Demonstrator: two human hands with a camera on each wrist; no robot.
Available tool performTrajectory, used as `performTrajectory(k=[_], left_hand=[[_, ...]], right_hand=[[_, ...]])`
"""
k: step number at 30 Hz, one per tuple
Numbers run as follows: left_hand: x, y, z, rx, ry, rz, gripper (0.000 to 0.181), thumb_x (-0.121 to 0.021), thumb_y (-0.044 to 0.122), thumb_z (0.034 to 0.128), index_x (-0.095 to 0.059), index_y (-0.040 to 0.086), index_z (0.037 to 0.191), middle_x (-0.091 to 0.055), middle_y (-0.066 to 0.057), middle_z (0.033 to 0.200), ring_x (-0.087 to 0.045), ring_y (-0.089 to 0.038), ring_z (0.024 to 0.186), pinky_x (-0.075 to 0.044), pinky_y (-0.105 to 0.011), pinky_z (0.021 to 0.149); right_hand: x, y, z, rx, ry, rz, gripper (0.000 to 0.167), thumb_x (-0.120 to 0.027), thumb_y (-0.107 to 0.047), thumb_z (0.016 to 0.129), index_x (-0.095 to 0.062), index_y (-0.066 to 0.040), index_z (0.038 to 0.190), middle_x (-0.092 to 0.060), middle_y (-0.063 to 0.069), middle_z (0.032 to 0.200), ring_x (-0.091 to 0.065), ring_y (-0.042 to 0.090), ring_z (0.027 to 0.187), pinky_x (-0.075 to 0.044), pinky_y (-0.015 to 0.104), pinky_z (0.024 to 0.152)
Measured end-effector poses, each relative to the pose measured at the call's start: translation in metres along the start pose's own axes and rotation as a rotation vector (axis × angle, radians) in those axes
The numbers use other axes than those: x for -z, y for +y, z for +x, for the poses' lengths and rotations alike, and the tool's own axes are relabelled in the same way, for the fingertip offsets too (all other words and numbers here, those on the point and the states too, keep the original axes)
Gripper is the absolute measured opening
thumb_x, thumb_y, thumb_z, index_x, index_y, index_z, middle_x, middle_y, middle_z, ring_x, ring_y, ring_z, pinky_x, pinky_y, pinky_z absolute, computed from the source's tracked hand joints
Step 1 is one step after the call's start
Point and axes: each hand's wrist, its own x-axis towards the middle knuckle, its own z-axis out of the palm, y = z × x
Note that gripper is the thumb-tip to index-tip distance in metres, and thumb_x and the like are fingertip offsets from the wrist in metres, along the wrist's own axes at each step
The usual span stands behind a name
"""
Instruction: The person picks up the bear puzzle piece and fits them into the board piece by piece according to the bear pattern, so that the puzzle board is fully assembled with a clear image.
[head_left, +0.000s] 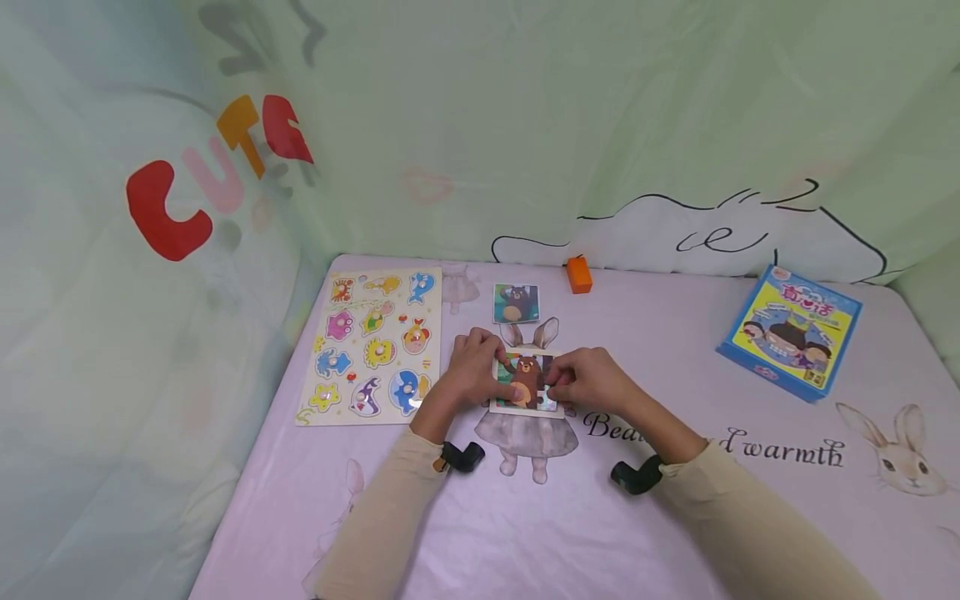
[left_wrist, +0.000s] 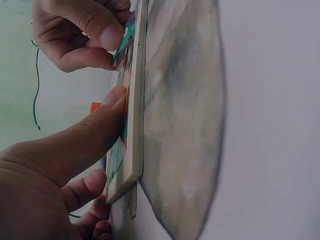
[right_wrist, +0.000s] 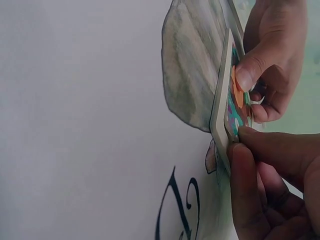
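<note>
A small wooden bear puzzle board (head_left: 525, 412) lies flat in front of me, its tray largely filled by a brown bear picture. My left hand (head_left: 474, 367) holds the board at its left side, thumb pressed down on the bear's belly and fingers by the far left edge. At the right side, my right hand (head_left: 592, 382) pinches a puzzle piece (left_wrist: 125, 40) between thumb and forefinger. In the left wrist view that green-coloured piece is tilted over the board's surface. Its lower edge meets the tray area, but whether it is seated cannot be told.
A matching bear card (head_left: 517, 305) lies behind the board. To the left is a large sea-animal peg puzzle (head_left: 315, 412). A small orange block (head_left: 579, 275) stands at the table's back edge, and a blue and yellow game box (head_left: 791, 333) sits on the right.
</note>
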Motion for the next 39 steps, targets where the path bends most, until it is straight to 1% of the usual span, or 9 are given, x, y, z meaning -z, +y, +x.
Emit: performTrajectory(k=[8,12,15,18,20,25,28,34,39], left_hand=[[0.001,0.0,0.0,0.0,-0.001,0.004,0.052,-0.093,0.041,0.0718,-0.056,0.017,0.099,-0.043,-0.006,0.132,-0.035,-0.028,0.119,-0.039,-0.039,0.101],[-0.001,0.001,0.001,0.003,-0.005,0.015,0.052,-0.092,0.043,0.072,-0.056,0.018,0.099,-0.043,-0.005,0.132,-0.035,-0.028,0.118,-0.039,-0.039,0.1],[-0.001,0.002,0.001,0.004,-0.014,0.02,0.052,-0.091,0.045,0.0736,-0.056,0.018,0.1,-0.043,-0.006,0.134,-0.035,-0.027,0.119,-0.039,-0.039,0.099],[-0.001,0.001,0.0,0.001,-0.029,0.02,0.051,-0.089,0.046,0.0754,-0.056,0.018,0.102,-0.043,-0.006,0.137,-0.035,-0.028,0.12,-0.039,-0.039,0.1],[0.001,0.001,-0.001,0.0,-0.041,0.016,0.05,-0.088,0.047,0.0764,-0.057,0.018,0.103,-0.042,-0.007,0.14,-0.034,-0.029,0.122,-0.039,-0.041,0.102],[0.004,0.002,-0.002,0.012,-0.058,0.003,0.048,-0.086,0.048,0.0778,-0.059,0.018,0.103,-0.04,-0.008,0.143,-0.033,-0.029,0.124,-0.039,-0.041,0.102],[0.003,0.006,-0.002,0.03,-0.033,-0.006,0.051,-0.085,0.053,0.0758,-0.059,0.016,0.099,-0.042,-0.01,0.14,-0.034,-0.03,0.121,-0.039,-0.041,0.098],[-0.008,0.016,0.0,0.071,0.063,0.086,0.063,-0.084,0.064,0.0705,-0.058,0.012,0.094,-0.046,-0.015,0.133,-0.036,-0.032,0.117,-0.038,-0.041,0.094],[-0.014,0.022,0.0,0.113,0.107,0.123,0.066,-0.086,0.065,0.0676,-0.058,0.012,0.094,-0.046,-0.014,0.133,-0.036,-0.031,0.117,-0.038,-0.041,0.094]], right_hand=[[-0.002,0.0,0.002,-0.002,0.014,-0.024,0.007,-0.081,-0.012,0.085,-0.074,-0.011,0.086,-0.065,-0.004,0.068,-0.055,0.013,0.067,-0.045,0.028,0.063],[0.001,0.004,-0.001,-0.035,0.024,-0.025,0.008,-0.08,-0.017,0.087,-0.074,-0.012,0.087,-0.065,-0.004,0.069,-0.055,0.014,0.068,-0.046,0.028,0.062],[0.004,0.009,-0.002,-0.07,0.013,-0.015,0.009,-0.078,-0.021,0.09,-0.073,-0.013,0.088,-0.063,-0.003,0.071,-0.054,0.015,0.07,-0.044,0.028,0.063],[0.007,0.014,-0.004,-0.079,-0.014,0.011,0.008,-0.077,-0.021,0.09,-0.072,-0.015,0.089,-0.063,-0.002,0.073,-0.054,0.015,0.071,-0.043,0.028,0.065],[0.007,0.017,-0.004,-0.066,-0.032,0.032,0.008,-0.077,-0.02,0.09,-0.072,-0.015,0.09,-0.063,-0.002,0.074,-0.054,0.016,0.072,-0.043,0.029,0.066],[0.006,0.018,-0.003,-0.038,-0.039,0.058,0.008,-0.078,-0.021,0.089,-0.072,-0.015,0.09,-0.062,-0.002,0.074,-0.054,0.016,0.073,-0.043,0.031,0.067],[0.004,0.017,-0.002,-0.056,-0.037,0.063,0.009,-0.079,-0.021,0.088,-0.071,-0.016,0.09,-0.061,-0.002,0.074,-0.053,0.016,0.074,-0.043,0.031,0.067],[0.004,0.015,-0.001,-0.08,-0.032,0.034,0.013,-0.081,-0.021,0.086,-0.07,-0.016,0.09,-0.06,-0.002,0.073,-0.052,0.017,0.074,-0.042,0.031,0.067],[0.004,0.013,-0.001,-0.091,-0.035,0.025,0.014,-0.081,-0.022,0.086,-0.069,-0.015,0.09,-0.06,-0.002,0.074,-0.052,0.016,0.075,-0.041,0.03,0.067]])
